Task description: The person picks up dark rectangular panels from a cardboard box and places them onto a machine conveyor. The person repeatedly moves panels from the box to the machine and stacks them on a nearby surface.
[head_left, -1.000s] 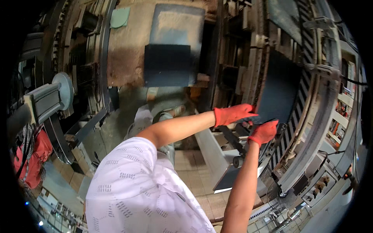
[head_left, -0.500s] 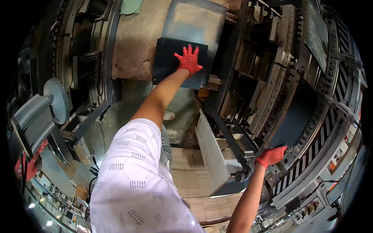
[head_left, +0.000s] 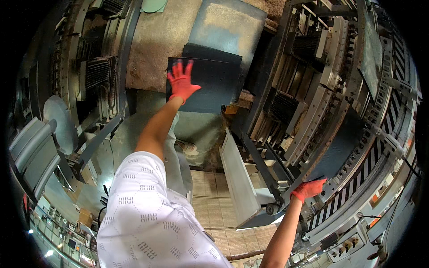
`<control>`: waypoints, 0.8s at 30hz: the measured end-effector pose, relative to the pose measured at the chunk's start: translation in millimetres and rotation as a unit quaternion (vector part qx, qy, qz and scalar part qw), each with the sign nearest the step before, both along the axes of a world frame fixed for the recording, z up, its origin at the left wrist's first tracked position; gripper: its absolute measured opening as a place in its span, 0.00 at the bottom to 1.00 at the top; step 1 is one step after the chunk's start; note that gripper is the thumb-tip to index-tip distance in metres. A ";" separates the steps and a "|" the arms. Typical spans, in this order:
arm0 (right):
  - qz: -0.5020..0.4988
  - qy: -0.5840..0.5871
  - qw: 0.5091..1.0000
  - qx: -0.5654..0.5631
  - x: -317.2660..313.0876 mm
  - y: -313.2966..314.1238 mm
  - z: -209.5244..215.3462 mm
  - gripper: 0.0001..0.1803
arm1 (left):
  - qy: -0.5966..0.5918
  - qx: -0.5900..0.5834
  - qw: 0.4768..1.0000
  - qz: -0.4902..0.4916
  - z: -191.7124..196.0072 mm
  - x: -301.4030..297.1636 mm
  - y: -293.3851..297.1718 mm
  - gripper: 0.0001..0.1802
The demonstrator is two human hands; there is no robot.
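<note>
My left hand (head_left: 182,82), in a red glove with dark fingertips, lies flat with its fingers spread. It rests on the left part of a dark flat sheet (head_left: 212,89). Under that sheet, a second dark sheet (head_left: 213,52) shows along the far edge, overlapping a larger grey-blue panel (head_left: 223,27) with a tan, worn-looking patch. My right hand (head_left: 309,190), also red-gloved, is closed at the near end of another dark sheet (head_left: 340,145), which lies slanted along the machine on the right. The fingers' grip on its edge is partly hidden.
A brown, worn board (head_left: 154,49) lies beside the panel, with a green round piece (head_left: 152,5) at its far end. Machine frames with toothed rails (head_left: 308,125) flank me. A round grey disc (head_left: 61,125) stands at left, a white panel (head_left: 239,178) near my right forearm.
My left hand has slid left and toward me, and the upper dark sheet has shifted the same way, exposing the sheet beneath. My right hand stays at the slanted sheet's end.
</note>
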State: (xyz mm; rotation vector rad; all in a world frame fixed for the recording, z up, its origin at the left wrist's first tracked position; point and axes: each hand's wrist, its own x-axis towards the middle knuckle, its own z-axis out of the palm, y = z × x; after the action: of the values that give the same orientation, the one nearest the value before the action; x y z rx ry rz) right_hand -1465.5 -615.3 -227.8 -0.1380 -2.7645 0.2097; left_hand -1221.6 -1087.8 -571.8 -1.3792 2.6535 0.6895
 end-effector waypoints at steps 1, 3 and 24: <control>0.010 -0.008 1.000 0.029 -1.1 12.8 -2.1 0.25 | -0.029 0.005 0.996 0.080 -0.4 15.0 6.3 0.71; 0.028 -0.026 0.996 0.085 -1.2 36.3 -6.4 0.14 | -0.086 0.013 0.968 0.237 0.7 44.2 16.2 0.70; -0.008 0.141 0.956 -0.256 51.8 -73.5 36.0 0.27 | 0.227 0.607 0.614 0.451 105.6 141.0 33.2 0.22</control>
State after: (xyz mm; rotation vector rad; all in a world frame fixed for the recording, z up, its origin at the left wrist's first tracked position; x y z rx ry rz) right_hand -1413.6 -688.8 -191.8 -0.2407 -2.3670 0.8687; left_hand -1080.6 -1054.6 -466.2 -1.8647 0.6295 2.4545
